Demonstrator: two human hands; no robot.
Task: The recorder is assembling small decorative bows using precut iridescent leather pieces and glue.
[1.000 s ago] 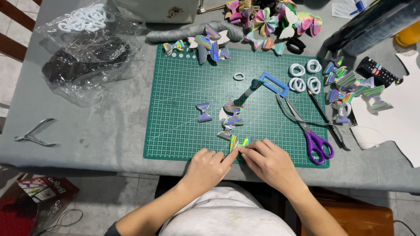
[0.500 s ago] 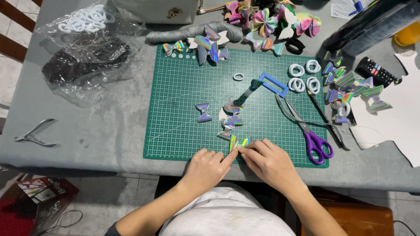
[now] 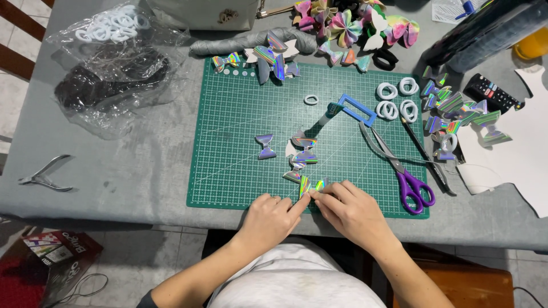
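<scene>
Both my hands meet at the mat's [image 3: 240,171] near edge, knuckles up, forearms angled in from below. Left hand [image 3: 269,215] and right hand [image 3: 349,210] pinch a small holographic bow piece [image 3: 311,186] between fingertips, fingers curled shut on it. Purple scissors [image 3: 399,168] lie just right, untouched.

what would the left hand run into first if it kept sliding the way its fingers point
The left hand points up and to the right, toward the small holographic bow piece pinched at its fingertips, so it meets that first. Just past it lies another holographic piece on the green cutting mat.
</scene>
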